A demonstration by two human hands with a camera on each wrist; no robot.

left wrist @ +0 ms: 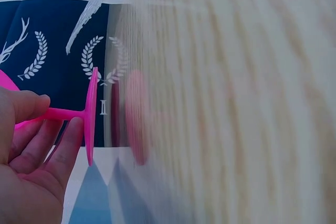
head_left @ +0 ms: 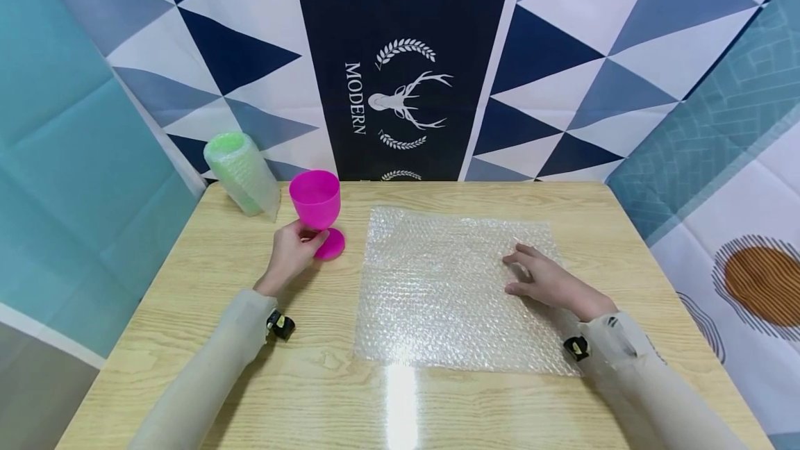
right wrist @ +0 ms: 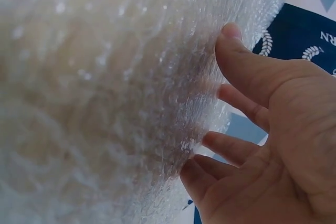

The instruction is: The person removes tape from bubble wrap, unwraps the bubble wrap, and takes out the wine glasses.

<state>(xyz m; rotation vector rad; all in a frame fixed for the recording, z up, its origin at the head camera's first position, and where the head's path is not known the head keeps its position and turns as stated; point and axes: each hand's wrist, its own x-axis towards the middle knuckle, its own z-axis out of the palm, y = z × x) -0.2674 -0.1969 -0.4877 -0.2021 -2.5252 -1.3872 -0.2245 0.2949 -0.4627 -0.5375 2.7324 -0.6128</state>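
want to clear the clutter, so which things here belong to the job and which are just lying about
In the job:
pink goblet, stem held by the left hand
bubble wrap sheet, spread out beneath the right hand

Apparently just lying about:
green wrapped item, at the back left of the table, touched by neither hand

Wooden table (head_left: 325, 401), beneath the left hand (head_left: 289, 255) and right hand (head_left: 542, 280). Beyond the left hand and to its left, a wrapped green object (head_left: 244, 176). Beyond both hands, a triangle-patterned backdrop (head_left: 562, 54) with a dark panel (head_left: 406, 16) lettered "MODERN". Outward of the left hand, teal cloth (head_left: 81, 137); outward of the right, a brown disc (head_left: 765, 283) on white cloth (head_left: 765, 189).
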